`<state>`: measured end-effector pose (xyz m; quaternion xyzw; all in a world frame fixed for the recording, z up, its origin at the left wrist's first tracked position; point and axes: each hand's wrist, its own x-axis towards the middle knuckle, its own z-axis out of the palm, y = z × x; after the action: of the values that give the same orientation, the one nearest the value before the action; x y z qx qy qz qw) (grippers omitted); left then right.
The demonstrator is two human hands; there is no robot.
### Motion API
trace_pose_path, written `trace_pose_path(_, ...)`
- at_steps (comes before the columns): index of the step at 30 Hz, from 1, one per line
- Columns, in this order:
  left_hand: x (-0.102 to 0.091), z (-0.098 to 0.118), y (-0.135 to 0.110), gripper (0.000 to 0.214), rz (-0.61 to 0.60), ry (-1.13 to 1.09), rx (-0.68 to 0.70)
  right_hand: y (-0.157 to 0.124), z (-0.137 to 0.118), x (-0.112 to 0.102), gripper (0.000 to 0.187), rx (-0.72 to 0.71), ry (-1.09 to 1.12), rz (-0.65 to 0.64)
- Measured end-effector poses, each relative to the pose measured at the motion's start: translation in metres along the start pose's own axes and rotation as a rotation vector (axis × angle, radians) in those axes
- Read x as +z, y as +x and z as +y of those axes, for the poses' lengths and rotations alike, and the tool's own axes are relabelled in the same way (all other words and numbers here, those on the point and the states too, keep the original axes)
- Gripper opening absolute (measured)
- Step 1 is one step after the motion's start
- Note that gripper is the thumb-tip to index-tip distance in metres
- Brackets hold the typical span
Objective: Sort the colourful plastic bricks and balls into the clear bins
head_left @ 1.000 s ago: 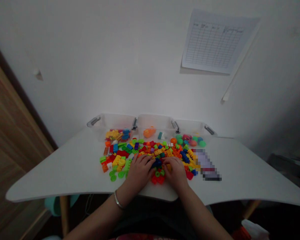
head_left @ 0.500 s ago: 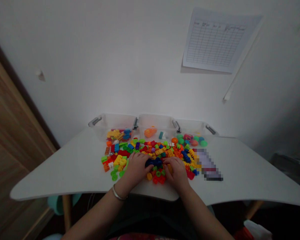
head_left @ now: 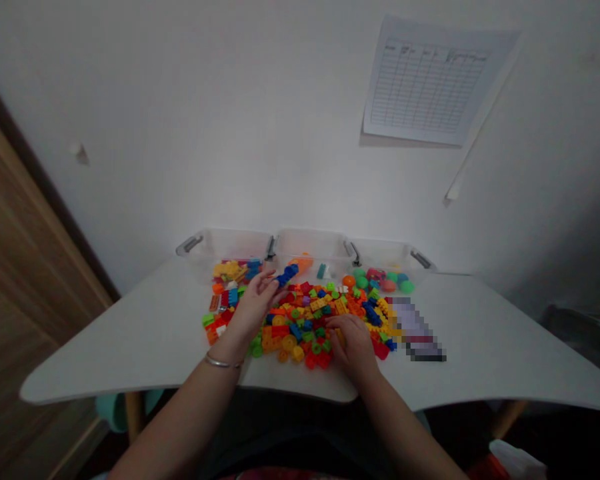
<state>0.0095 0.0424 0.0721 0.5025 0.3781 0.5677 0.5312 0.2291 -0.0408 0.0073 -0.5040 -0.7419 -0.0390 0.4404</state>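
Observation:
My left hand (head_left: 256, 300) is raised over the left part of a heap of colourful toy building bricks (head_left: 305, 313). Its fingertips pinch a dark blue, knobbly toy piece (head_left: 287, 275), held up in front of the middle clear bin. Over the heap's right front rests my right hand (head_left: 353, 341), its fingers curled down among the bricks. A yellow-orange piece (head_left: 339, 337) shows between its thumb and fingers, but whether it is gripped is hard to see. Red and green pieces lie just beside those fingers.
Along the wall stand a left clear bin (head_left: 235, 243) with yellow and blue pieces, a middle bin (head_left: 313, 241) with an orange toy, and a right bin (head_left: 383, 250) with coloured balls. A blurred-out flat object (head_left: 415, 327) lies right of the heap on the white table (head_left: 480, 340).
My left hand has lifted the dark blue piece from the heap and carried it up and left toward the bins, uncovering bricks beneath. My right hand has barely moved.

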Motion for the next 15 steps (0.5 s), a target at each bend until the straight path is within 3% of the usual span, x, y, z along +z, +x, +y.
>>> trace_pose_path(3, -0.005, 0.017, 0.010, 0.024, 0.065, -0.227, -0.062, 0.001, -0.001, -0.001, 0.016, -0.003, 0.003, 0.011)
trace_pose_path(5, -0.009, 0.027, 0.021, 0.016, 0.100, -0.286, -0.032, 0.001, -0.002, -0.001, 0.016, -0.010, 0.002, 0.014)
trace_pose_path(11, -0.023, 0.049, 0.060, 0.004, 0.313, -0.302, 0.082, 0.002, 0.000, -0.001, 0.015, -0.019, 0.008, 0.020)
trace_pose_path(15, -0.032, 0.050, 0.075, 0.008, 0.353, -0.276, 0.011, 0.001, 0.002, 0.000, 0.015, -0.013, 0.013, 0.017)
